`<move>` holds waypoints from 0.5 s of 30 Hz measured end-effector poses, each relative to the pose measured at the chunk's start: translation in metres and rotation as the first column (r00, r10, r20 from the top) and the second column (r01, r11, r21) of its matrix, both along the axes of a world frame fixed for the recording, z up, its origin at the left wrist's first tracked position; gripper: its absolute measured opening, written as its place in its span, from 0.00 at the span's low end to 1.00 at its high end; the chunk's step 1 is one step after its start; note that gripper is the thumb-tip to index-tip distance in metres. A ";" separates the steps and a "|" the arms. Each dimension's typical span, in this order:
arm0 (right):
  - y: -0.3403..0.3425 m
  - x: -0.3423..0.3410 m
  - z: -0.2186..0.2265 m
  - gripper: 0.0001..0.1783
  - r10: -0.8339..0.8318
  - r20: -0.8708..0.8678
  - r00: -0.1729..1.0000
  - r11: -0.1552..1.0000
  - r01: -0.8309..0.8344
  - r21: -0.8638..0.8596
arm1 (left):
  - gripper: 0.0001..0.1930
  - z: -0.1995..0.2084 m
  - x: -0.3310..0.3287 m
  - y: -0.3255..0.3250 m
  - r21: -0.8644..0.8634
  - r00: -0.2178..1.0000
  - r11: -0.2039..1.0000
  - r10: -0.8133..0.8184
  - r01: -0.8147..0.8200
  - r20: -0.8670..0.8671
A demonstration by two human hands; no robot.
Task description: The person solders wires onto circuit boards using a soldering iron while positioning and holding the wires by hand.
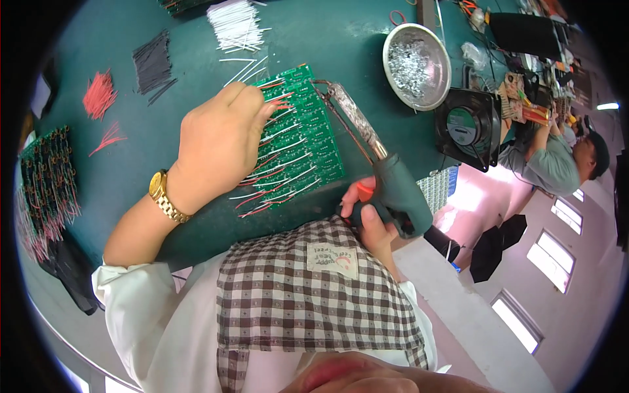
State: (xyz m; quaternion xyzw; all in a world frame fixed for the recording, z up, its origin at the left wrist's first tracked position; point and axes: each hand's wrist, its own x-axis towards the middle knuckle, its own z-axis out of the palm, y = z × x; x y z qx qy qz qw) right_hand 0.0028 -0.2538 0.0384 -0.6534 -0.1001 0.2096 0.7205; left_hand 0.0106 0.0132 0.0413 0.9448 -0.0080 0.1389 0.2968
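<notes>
A green circuit board panel (327, 141) lies on the bench in front of me, with rows of thin red and white wires standing off it. My left hand (219, 141), wearing a gold watch, is closed over the panel's left side. Short red wires (283, 103) stick out at its pinched fingertips; the palm side is hidden. In my right hand (373, 226) is a soldering gun (403, 190) with a dark green body and red trigger. Its bent tip (320, 82) reaches the panel's upper right edge.
White wires (236, 26), black wires (152, 62) and red wires (99, 95) lie in piles beyond my left hand. A metal bowl of silvery bits (419, 78) and a black fan (466, 130) stand right. Wired boards (49, 177) sit far left. Another person (550, 160) works at right.
</notes>
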 end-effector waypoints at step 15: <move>0.037 0.024 0.022 0.18 0.006 -0.192 0.981 0.966 0.044 0.255 | 0.06 0.037 -0.025 -0.036 -0.166 0.905 0.891 -0.423 0.423 0.034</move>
